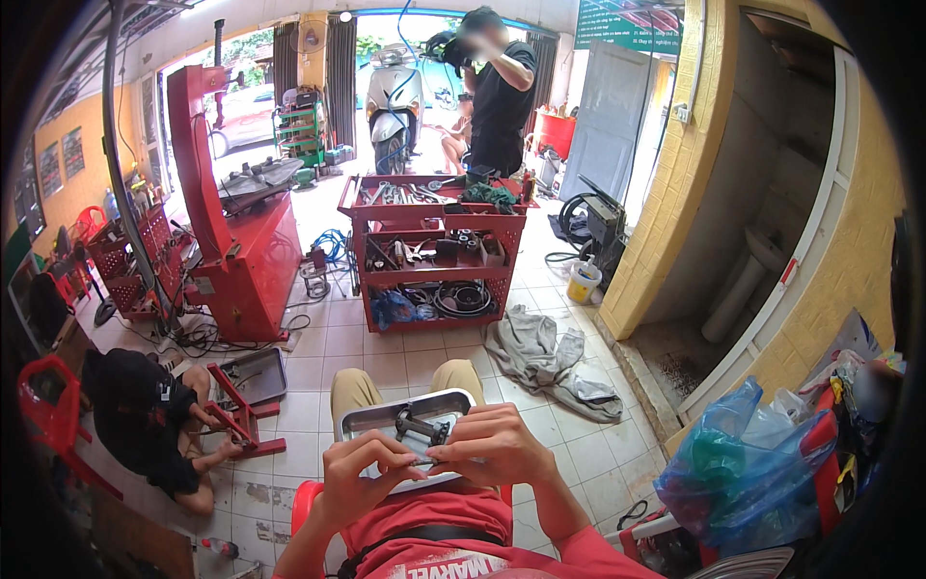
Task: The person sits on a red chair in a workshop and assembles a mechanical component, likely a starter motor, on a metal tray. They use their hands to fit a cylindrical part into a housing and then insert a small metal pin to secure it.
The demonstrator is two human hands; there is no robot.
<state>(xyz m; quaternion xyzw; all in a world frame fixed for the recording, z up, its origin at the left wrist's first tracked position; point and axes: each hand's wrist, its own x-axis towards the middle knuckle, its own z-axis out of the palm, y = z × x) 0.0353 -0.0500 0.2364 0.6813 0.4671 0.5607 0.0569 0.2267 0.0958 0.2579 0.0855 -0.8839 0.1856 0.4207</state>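
Note:
A silver metal tray [362, 417] rests on my lap, and a dark metal part [419, 426] with a round end and a narrow shaft lies in it. My left hand [362, 471] is at the tray's near left edge, thumb and fingers pinched together. Opposite it, my right hand [494, 446] reaches over the right side of the tray with its fingertips also pinched. The fingertips of both hands nearly meet just below the dark part, around something small that they mostly hide. What it is cannot be made out.
Ahead stands a red tool trolley [439, 275] loaded with wrenches and parts; a person in black [502, 96] stands behind it. To the left another person [140, 415] crouches by a red frame [246, 425]. A grey cloth [550, 362] lies on the tiles. Blue plastic bags [743, 463] are at right.

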